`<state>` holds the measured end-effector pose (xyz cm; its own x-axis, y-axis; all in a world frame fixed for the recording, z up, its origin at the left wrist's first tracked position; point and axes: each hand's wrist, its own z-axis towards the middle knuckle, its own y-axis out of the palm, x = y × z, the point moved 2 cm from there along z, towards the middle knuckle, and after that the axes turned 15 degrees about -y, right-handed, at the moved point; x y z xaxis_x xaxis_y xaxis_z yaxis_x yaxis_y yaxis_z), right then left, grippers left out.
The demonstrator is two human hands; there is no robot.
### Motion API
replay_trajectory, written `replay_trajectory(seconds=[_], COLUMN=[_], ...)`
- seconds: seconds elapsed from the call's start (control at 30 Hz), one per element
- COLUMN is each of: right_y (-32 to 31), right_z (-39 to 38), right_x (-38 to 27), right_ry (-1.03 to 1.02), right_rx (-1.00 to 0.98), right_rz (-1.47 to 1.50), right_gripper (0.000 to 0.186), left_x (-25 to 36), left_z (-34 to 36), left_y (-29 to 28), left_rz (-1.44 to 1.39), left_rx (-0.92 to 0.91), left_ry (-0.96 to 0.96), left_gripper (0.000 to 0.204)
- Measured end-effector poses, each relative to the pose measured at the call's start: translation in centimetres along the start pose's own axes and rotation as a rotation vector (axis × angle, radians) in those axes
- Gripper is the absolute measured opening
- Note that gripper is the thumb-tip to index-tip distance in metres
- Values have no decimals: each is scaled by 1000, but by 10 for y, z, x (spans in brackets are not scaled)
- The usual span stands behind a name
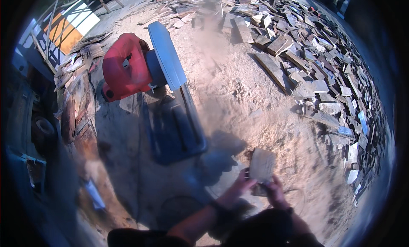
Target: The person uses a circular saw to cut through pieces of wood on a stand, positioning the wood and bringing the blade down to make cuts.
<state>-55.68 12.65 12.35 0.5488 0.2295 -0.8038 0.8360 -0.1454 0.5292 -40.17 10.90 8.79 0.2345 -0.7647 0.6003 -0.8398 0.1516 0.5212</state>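
Note:
Low in front of me, a short flat piece of wood [262, 163] is gripped between both hands. My left hand [243, 182] closes on its lower left edge, fingers partly hidden. At its lower right corner, my right hand [276, 193] is closed on it as well. Something darker shows between the hands under the wood, too unclear to name. Ahead and to the left of the hands stands a cut-off saw [128, 70] with a red body and a pale blue blade guard [165, 55]. Its dark flat base [179, 138] lies apart from the wood.
A large heap of wood offcuts [315, 72] spreads along the right and far side. Pale sawdust [264, 115] covers the ground. Rough slabs and bark [79, 102] line the left, with a blue-white scrap [94, 195] nearer. Orange and white panels [70, 29] stand at far left.

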Motion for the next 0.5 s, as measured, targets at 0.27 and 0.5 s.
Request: replay_trajectory(seconds=[0.27,0.5], right_y=[114,155], right_z=[203,215], right_x=[-125,-118], right_ry=[-476,-530], right_rx=[-314,-420], right_rz=[-97,-89], right_gripper=[79,61], left_x=[1,20], left_z=[1,-42], left_y=[-57,-144], left_rz=[143,858], left_rx=[138,166], left_ry=[-42,-194], left_gripper=[56,61])
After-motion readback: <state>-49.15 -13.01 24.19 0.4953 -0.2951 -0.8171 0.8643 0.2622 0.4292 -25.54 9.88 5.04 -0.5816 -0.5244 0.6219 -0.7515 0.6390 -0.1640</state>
